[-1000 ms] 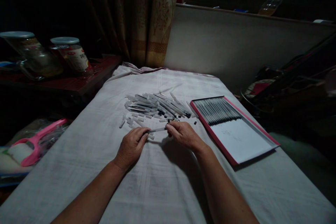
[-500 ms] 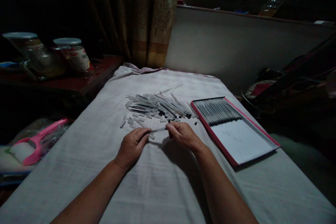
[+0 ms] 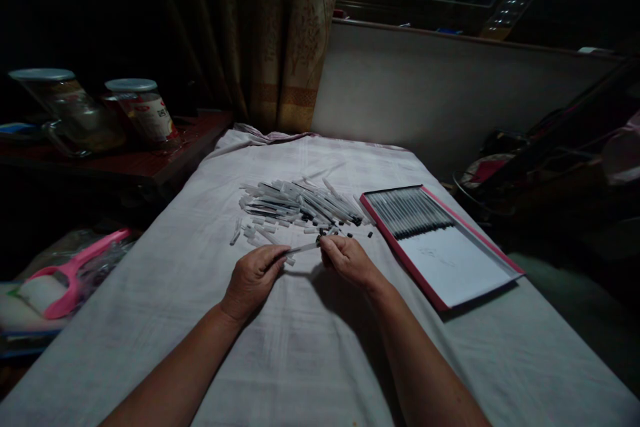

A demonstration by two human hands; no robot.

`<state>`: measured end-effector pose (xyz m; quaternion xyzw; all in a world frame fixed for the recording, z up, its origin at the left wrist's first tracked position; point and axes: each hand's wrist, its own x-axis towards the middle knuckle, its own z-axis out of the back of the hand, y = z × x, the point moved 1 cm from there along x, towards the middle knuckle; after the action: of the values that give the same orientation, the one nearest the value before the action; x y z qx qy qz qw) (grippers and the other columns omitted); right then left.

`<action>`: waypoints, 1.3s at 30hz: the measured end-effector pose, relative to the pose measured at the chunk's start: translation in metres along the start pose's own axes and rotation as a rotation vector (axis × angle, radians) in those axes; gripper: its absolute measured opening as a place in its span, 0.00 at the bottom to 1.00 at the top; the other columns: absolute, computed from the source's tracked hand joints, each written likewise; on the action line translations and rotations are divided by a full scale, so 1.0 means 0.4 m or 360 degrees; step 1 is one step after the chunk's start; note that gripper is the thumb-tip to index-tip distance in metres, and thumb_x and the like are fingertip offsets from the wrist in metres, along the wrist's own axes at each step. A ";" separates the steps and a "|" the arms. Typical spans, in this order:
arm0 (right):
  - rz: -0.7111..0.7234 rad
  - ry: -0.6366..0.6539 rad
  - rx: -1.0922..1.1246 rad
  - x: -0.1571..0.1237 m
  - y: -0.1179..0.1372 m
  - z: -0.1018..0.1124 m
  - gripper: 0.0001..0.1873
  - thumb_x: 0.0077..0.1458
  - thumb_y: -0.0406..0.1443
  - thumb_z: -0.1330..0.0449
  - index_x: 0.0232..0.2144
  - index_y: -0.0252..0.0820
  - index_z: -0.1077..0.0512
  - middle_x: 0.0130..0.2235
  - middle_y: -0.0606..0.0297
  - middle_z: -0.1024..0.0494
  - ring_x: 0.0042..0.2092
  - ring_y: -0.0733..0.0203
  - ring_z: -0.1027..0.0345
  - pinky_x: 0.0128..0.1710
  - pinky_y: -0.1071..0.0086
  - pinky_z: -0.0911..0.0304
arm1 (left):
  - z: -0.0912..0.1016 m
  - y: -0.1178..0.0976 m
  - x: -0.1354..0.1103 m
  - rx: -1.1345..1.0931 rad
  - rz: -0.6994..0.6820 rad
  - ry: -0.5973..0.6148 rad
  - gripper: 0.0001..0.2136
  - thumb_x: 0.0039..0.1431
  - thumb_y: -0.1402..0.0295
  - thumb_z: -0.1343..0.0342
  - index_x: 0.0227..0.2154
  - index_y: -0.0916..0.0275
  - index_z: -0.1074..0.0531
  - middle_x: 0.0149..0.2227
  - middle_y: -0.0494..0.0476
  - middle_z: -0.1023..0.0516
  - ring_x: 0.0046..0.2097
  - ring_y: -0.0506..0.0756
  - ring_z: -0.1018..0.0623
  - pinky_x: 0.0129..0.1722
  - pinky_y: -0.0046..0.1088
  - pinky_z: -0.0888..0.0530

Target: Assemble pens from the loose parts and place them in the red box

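Pens [image 3: 323,202] block ahead, box [image 3: 453,267] right; dim nearer cloth [image 3: 300,353] seems passable.

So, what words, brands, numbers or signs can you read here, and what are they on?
Nothing can be read with certainty.
Red-and-white jar label: marks show, too blurred to read.
White sheet in the red-edged box: faint marks; cannot tell whether they are writing.
Held pen and piled pens: too small to show any print.

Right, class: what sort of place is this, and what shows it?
Probably a room at home: a patterned curtain, a lidded jar on a reddish side table, and a pale cloth spread under the pens.
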<state>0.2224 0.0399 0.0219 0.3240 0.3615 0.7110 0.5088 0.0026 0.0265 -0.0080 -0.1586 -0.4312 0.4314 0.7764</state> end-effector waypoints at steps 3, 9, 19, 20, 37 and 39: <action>-0.0023 -0.0078 0.0079 -0.023 -0.005 -0.014 0.15 0.58 0.44 0.46 0.39 0.41 0.26 0.29 0.66 0.24 0.26 0.64 0.33 0.29 0.71 0.38 | -0.006 -0.011 -0.002 0.0043 -0.0090 0.0060 0.09 0.63 0.69 0.46 0.43 0.60 0.24 0.38 0.57 0.18 0.39 0.54 0.20 0.41 0.29 0.24; -0.0012 -0.0412 0.0160 -0.072 -0.016 -0.041 0.13 0.53 0.41 0.43 0.33 0.40 0.23 0.31 0.61 0.20 0.34 0.58 0.27 0.36 0.67 0.34 | 0.028 0.006 0.010 0.0330 -0.0164 0.0204 0.09 0.63 0.66 0.47 0.41 0.60 0.24 0.38 0.57 0.18 0.39 0.56 0.20 0.41 0.32 0.27; -0.0433 -0.0790 0.0713 -0.124 -0.036 -0.033 0.19 0.44 0.49 0.36 0.31 0.39 0.25 0.23 0.66 0.27 0.20 0.66 0.39 0.17 0.74 0.45 | 0.167 0.123 0.025 0.1226 0.0531 0.0115 0.15 0.58 0.54 0.47 0.34 0.61 0.26 0.36 0.63 0.21 0.40 0.64 0.23 0.39 0.38 0.29; -0.0458 -0.0804 0.0761 -0.124 -0.036 -0.035 0.19 0.43 0.49 0.36 0.31 0.39 0.25 0.23 0.67 0.27 0.19 0.68 0.41 0.16 0.74 0.47 | 0.164 0.124 0.022 0.1246 0.0509 0.0127 0.14 0.59 0.55 0.47 0.34 0.61 0.25 0.37 0.63 0.21 0.41 0.65 0.23 0.40 0.38 0.29; -0.0277 -0.0848 0.1003 -0.141 0.021 -0.024 0.20 0.49 0.51 0.37 0.33 0.41 0.27 0.23 0.68 0.27 0.21 0.67 0.37 0.20 0.73 0.41 | 0.052 -0.020 0.015 -0.1260 0.1263 0.0128 0.21 0.43 0.53 0.32 0.36 0.62 0.23 0.34 0.56 0.21 0.28 0.48 0.26 0.26 0.24 0.28; -0.0276 -0.0827 0.0973 -0.140 0.016 -0.027 0.20 0.49 0.51 0.37 0.34 0.41 0.27 0.24 0.68 0.27 0.21 0.67 0.37 0.20 0.73 0.41 | 0.048 -0.026 0.015 -0.1283 0.1293 0.0153 0.21 0.42 0.54 0.31 0.36 0.62 0.23 0.33 0.54 0.22 0.27 0.48 0.26 0.26 0.24 0.28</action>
<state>0.2256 -0.0171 0.0162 0.5974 0.4416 0.4198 0.5214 -0.0060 0.0230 0.0128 -0.6145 -0.4303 0.4890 0.4452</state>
